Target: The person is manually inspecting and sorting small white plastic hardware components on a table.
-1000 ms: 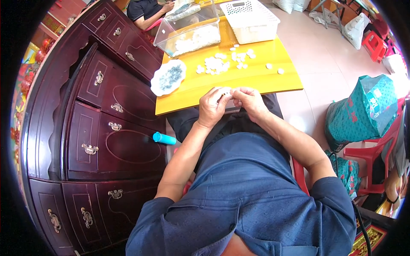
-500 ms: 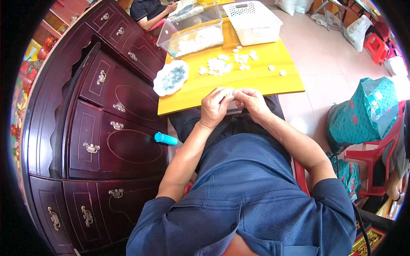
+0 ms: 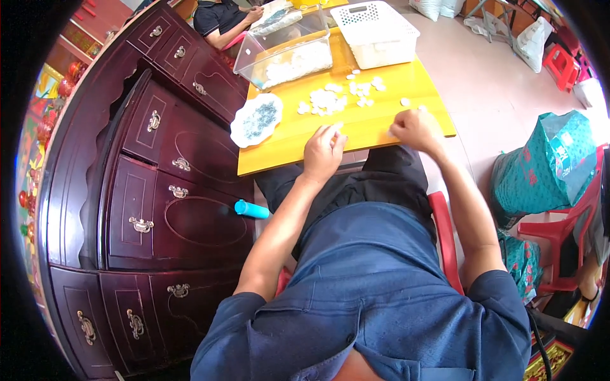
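Since the earlier frame the two hands have parted: the right hand (image 3: 417, 130) now sits out to the right, over the near right part of the yellow table (image 3: 286, 155), while the left hand (image 3: 323, 155) stays by the near edge, close to where both met; the view itself has shifted slightly.

The left hand is closed in a pinch, with what looks like a small white piece (image 3: 337, 127) at its fingertips; the piece seems to slant away and to the right, yet it is too small for its long axis or facing to be sure. The right hand is curled, its knuckles upward; I cannot tell whether its fingers grip anything.

Two loose white discs lie just beyond the right hand, the farther one (image 3: 405, 101) apart from it, the nearer one (image 3: 422, 108) partly behind its knuckles; both look roundish, with no clear long axis; the right hand is the nearer to them. The white heap (image 3: 324, 101) lies beyond the left hand; the scalloped dish (image 3: 238, 130) stands to its left.
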Demonstrator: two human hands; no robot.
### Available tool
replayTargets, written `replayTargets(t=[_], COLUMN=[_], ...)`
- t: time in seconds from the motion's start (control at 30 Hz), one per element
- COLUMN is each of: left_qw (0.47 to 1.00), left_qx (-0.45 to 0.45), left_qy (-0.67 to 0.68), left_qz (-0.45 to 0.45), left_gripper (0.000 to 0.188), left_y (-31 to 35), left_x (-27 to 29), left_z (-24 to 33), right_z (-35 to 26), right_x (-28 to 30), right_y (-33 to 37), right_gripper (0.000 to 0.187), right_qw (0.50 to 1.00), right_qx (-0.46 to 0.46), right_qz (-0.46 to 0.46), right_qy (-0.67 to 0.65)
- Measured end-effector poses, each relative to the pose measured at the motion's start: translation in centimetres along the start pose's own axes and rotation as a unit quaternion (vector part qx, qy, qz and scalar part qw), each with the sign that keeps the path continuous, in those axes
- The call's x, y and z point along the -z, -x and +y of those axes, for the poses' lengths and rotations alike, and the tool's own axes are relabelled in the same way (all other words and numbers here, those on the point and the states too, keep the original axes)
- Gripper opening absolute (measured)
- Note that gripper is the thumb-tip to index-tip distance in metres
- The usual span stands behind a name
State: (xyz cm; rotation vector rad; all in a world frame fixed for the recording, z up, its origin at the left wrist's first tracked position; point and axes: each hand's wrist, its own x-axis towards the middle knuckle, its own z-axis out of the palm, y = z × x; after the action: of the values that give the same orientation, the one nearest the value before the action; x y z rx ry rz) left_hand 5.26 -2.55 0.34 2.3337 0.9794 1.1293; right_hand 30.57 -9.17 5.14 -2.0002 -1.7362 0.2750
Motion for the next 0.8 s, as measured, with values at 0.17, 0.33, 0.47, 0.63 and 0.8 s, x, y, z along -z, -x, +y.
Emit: replayTargets(t=[0.17, 0.33, 0.47, 0.63, 0.8], left_qw=[0.994, 0.984, 0.976, 0.963, 0.941], left_qx=[-0.034, 0.008, 0.021, 0.061, 0.099], left_qy=[-0.101, -0.178, -0.218, -0.257, -0.304], left_qz=[-0.001, -0.021, -0.021, -0.056, -0.113], left_gripper=[0.029, 0.020, 0.022, 0.023, 0.020], left_y=[-5.1, -9.5, -11.9, -14.1, -15.0], left_x=[-1.5, -2.4, -3.3, -4.4, -4.5], left_z=[-1.0, -3.6, -3.8, -3.4, -4.5], right_z=[6.0, 8.5, 10.1, 10.6, 10.3], right_x=[0.9, 1.1, 1.3, 1.5, 1.7], right_y=[-1.8, -3.6, -4.6, -4.8, -4.8], right_gripper=[0.025, 0.027, 0.026, 0.022, 0.020], right_qw=[0.996, 0.995, 0.994, 0.991, 0.994], right_qx=[-0.068, -0.094, -0.104, -0.125, -0.098], right_qz=[-0.055, -0.009, 0.016, 0.045, 0.047], right_qy=[0.017, 0.008, 0.022, 0.022, 0.013])
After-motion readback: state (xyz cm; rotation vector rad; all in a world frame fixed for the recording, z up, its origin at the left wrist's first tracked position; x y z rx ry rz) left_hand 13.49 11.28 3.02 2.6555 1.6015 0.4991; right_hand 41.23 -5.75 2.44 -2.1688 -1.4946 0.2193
